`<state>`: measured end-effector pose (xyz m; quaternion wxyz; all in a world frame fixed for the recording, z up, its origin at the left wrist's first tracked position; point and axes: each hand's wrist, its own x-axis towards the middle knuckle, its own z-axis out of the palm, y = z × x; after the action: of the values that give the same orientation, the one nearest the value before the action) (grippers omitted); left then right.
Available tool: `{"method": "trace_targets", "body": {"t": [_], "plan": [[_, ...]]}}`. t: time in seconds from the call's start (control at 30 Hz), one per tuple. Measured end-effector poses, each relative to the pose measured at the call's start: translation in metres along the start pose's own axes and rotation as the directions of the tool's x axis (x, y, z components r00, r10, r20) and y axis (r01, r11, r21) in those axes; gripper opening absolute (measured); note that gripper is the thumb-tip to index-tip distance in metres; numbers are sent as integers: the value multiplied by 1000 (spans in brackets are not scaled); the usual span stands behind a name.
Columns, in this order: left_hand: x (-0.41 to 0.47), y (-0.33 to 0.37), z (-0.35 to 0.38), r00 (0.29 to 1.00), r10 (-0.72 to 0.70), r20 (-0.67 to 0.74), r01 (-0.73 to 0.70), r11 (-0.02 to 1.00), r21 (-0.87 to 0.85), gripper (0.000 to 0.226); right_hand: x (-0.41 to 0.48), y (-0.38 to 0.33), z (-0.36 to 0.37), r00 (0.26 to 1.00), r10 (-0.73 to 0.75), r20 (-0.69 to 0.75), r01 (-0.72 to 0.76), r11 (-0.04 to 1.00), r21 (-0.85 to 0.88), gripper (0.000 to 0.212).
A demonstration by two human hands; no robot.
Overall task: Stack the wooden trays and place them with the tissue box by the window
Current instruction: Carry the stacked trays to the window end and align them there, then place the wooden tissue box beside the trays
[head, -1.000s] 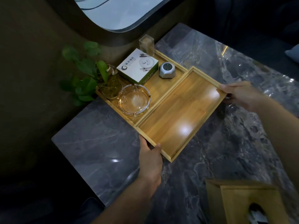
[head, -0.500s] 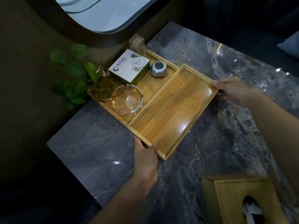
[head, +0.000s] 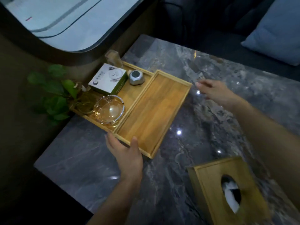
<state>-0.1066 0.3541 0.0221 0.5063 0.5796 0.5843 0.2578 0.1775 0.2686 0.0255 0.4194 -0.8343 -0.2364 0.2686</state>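
1. The empty tray (head: 152, 111) lies on the surface (head: 203, 159), touching the loaded tray (head: 129, 93) by the window (head: 65, 21).
2. Our left hand (head: 128, 156) pinches its near corner — right hand (head: 215, 92) hovers spread, just beside.
3. The tissue box (head: 227, 190) sits well apart.

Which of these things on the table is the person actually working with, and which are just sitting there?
Part of the job:
empty wooden tray
wooden tray holding the small items
wooden tissue box

Just lying about:
glass ashtray
white and green carton
small grey gadget
potted plant
blue cushion
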Motion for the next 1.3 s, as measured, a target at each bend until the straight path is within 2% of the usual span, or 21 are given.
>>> {"method": "trace_targets", "body": {"t": [0.07,0.1,0.17,0.23,0.3,0.4,0.53,0.63,0.73,0.87,0.97,1.07,1.2,1.3], "plan": [[-15,4,2,966,253,46,-255,966,43,75,-30,6,-18,999,34,-15,-32,994,104,34],[-25,5,5,941,320,110,-323,946,17,73,-46,11,-27,998,53,-18,-49,986,159,32],[-48,2,14,895,346,281,-342,937,-64,69,-82,28,-42,995,86,-41,-73,963,261,30],[-72,-8,23,846,298,443,-279,954,-109,65,-118,47,-50,988,138,-66,-106,927,360,24],[-94,-20,32,802,201,563,-158,980,-125,61,-154,68,-51,973,209,-102,-142,879,454,22],[-113,-34,45,787,28,616,73,988,-139,54,-204,98,-39,941,321,-110,-189,765,616,29],[-126,-51,58,763,-131,634,307,935,-176,48,-263,120,-6,944,330,13,-247,680,690,39],[-139,-55,65,781,-151,606,320,930,-180,42,-287,120,27,936,351,-25,-203,597,776,26],[-148,-49,66,801,-144,581,338,910,-240,42,-291,109,42,917,374,-136,-118,583,804,36],[-150,-31,47,866,-48,497,261,893,-368,47,-282,80,37,950,293,-110,-85,578,812,45],[-141,-13,20,922,-19,386,221,844,-488,37,-272,45,41,980,178,-84,-47,624,780,49],[-120,0,-19,962,-86,260,224,795,-564,26,-261,1,61,999,51,-16,-23,683,730,43],[-89,0,-83,981,-141,133,194,735,-650,43,-251,-48,109,993,-57,107,-30,739,673,44],[-67,-14,-120,979,-197,58,180,683,-708,36,-244,-74,152,977,-110,183,-27,788,616,37]]}}
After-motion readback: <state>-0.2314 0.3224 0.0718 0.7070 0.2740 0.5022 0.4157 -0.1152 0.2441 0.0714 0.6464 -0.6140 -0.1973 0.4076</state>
